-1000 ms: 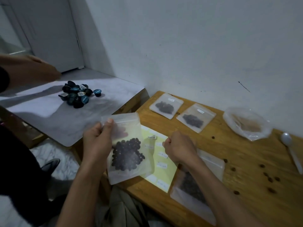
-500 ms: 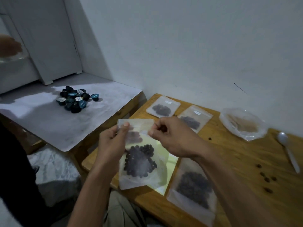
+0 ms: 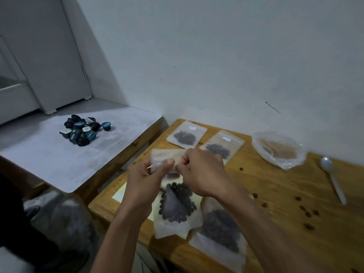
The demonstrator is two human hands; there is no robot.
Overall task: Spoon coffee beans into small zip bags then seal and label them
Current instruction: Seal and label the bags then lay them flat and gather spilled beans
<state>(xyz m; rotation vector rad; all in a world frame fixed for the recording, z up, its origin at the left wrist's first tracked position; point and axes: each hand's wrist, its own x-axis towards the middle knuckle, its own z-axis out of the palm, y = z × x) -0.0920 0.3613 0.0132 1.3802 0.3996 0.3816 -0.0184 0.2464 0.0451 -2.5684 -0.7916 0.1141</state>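
Centrally, both the left hand [image 3: 146, 181] and right hand [image 3: 202, 172] pinch with curled fingers the top of a bean-filled bag [image 3: 175, 203] above the table [image 3: 275, 194].

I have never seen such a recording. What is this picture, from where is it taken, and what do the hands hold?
There is no machine. A camera worn on the person's head looks down at two bare hands. The left hand and right hand both pinch the top of a held zip bag of coffee beans. On the wooden table lie two labelled bags, another filled bag, a spoon, loose beans and a yellow label sheet. Coffee capsules sit on the left table.
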